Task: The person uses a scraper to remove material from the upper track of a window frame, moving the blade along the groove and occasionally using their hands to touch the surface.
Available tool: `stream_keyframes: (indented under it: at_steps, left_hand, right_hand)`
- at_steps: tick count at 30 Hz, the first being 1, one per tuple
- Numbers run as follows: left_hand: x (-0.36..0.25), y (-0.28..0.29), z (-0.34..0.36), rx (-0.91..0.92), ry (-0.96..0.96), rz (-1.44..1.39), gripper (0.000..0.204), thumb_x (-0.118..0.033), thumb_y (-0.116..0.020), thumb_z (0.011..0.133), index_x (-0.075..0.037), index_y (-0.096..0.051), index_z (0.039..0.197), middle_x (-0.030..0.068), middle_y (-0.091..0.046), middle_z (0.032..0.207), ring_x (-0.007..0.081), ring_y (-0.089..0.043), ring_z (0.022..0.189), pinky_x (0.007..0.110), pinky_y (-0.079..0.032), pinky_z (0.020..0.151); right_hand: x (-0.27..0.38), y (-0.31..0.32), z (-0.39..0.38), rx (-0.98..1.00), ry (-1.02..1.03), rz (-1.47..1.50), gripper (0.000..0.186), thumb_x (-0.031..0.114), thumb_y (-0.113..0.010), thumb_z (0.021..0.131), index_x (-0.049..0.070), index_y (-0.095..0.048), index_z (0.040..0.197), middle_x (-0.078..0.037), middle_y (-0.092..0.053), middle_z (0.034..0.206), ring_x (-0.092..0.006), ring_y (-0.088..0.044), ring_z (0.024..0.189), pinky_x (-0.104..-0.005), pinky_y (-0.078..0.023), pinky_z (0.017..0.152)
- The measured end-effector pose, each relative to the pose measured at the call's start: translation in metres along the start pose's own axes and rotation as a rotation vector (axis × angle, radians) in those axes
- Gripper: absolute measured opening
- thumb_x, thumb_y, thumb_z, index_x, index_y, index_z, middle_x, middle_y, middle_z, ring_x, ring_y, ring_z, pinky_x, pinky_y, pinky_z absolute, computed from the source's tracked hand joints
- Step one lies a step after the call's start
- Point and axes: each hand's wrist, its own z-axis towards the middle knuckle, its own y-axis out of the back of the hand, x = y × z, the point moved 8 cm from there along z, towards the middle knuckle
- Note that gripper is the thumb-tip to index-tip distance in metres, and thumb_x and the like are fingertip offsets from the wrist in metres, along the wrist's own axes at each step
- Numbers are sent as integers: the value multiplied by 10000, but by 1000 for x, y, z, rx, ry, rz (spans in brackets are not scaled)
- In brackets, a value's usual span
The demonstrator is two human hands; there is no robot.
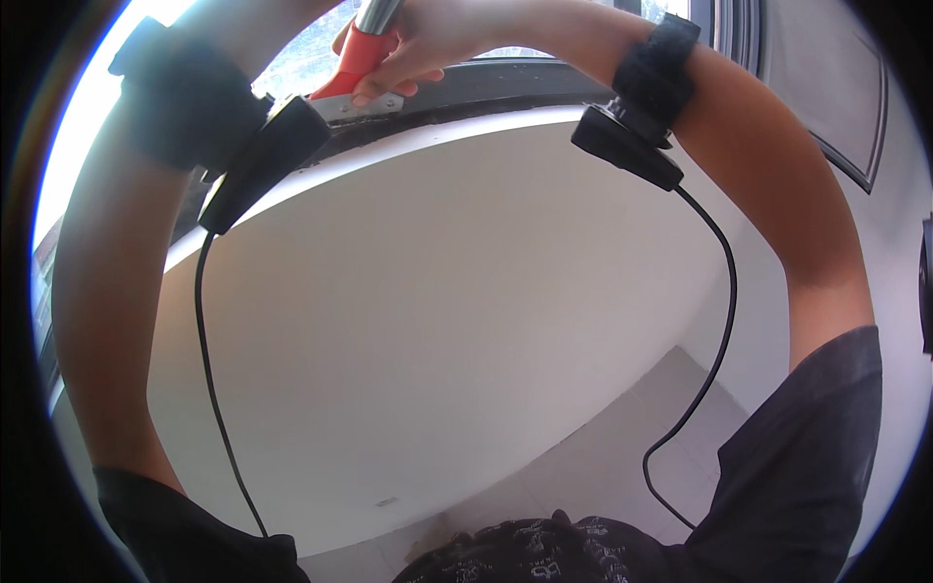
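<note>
A scraper-like tool with a red handle (362,60), a silver metal shaft (379,14) and a flat metal blade (384,109) rests along the dark window frame (505,80) at the top. My right hand (408,60) grips the red part, fingers curled round it. My left forearm (107,282) rises past the upper edge, and that hand is out of the picture. Both forearms wear black strapped devices with cables.
Bright glass (292,53) shows behind the tool. Below the frame are a white sill edge and a pale wall (447,291), with grey floor tiles (641,418) at its foot. A grey panel (826,87) with dark trim stands at upper right.
</note>
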Motion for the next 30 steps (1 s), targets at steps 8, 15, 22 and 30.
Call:
stream_keyframes:
  at_steps: [8,15,22,30]
  left_hand:
    - [0,-2,13,-100,32,78,295,-262,-609,865,32,-621,838,-42,-443,515,70,-415,380,250,-307,340]
    - [0,0,8,-80,-117,-47,297,-270,-611,861,27,-621,849,-29,-460,532,81,-419,388,263,-307,348]
    - [4,1,17,-141,-28,-8,314,-280,-619,857,31,-628,817,-35,-452,541,80,-431,429,270,-309,371]
    - [28,-8,38,-166,-214,-98,304,-256,-618,822,12,-626,678,-17,-497,554,79,-483,499,292,-342,422]
  right_hand:
    - [-12,14,-5,-37,-222,-145,323,351,-726,792,81,-679,962,-34,-591,641,-122,-514,508,-276,-410,518]
    - [-15,18,-8,-33,-219,-207,324,365,-733,792,78,-672,931,-26,-592,641,-127,-516,512,-279,-421,538]
    - [-15,19,-14,-34,-304,-194,301,340,-726,797,88,-671,952,-19,-591,650,-122,-534,545,-280,-435,551]
    - [-32,35,-38,-99,-587,-286,264,303,-740,826,112,-674,995,15,-654,783,-72,-592,647,-220,-444,540]
